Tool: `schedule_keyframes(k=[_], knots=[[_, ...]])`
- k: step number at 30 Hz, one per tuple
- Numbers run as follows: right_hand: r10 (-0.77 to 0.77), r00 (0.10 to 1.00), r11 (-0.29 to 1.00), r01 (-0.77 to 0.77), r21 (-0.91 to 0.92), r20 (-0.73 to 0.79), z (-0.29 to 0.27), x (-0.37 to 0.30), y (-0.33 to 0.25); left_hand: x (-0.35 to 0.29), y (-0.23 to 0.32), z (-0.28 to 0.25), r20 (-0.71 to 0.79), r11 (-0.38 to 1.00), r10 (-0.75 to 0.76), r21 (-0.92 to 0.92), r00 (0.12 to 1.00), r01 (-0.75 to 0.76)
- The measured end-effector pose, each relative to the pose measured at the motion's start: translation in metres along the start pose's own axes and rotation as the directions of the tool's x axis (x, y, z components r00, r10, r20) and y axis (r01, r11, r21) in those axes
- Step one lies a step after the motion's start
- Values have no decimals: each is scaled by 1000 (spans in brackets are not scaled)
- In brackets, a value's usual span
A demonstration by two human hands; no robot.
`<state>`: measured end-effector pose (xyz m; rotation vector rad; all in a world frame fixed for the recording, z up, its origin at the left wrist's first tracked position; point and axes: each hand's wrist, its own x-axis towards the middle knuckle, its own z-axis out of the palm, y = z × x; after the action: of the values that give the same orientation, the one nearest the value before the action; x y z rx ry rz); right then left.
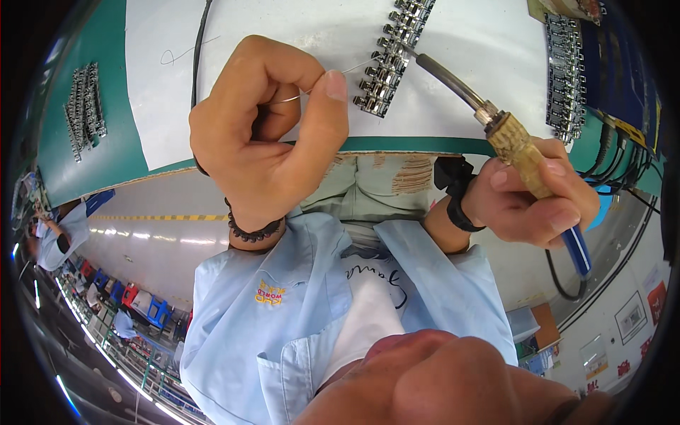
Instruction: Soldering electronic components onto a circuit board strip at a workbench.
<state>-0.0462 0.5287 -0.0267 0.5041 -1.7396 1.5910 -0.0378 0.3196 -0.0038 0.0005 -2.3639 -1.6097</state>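
Between thumb and forefinger, my left hand (273,134) pinches a thin solder wire (359,66). Its free end reaches right to a slanting row of small metal connector parts (383,81) on the white sheet (283,25). My right hand (531,202) grips a soldering iron (511,138) with a blue handle end and a yellowish wrapped collar. The iron points up and left, its tip at the same row, close to the wire's end. Whether tip and wire touch cannot be made out.
Another row of connector parts (565,78) lies at the sheet's right edge, and more rows (85,110) sit on the green mat (113,152) at left. A black cable (201,57) crosses the sheet. Several dark cables (615,159) bunch at the table's right edge.
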Motion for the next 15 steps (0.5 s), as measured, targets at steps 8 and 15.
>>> schedule_keyframes(k=[8, 15], knots=[[-89, 996, 995, 88, 52, 19, 8, -7, 4, 2, -1, 0, 46, 999, 11, 35, 999, -13], [-82, 985, 995, 90, -46, 151, 4, -5, 3, 4, 1, 0, 72, 998, 32, 45, 997, -35]])
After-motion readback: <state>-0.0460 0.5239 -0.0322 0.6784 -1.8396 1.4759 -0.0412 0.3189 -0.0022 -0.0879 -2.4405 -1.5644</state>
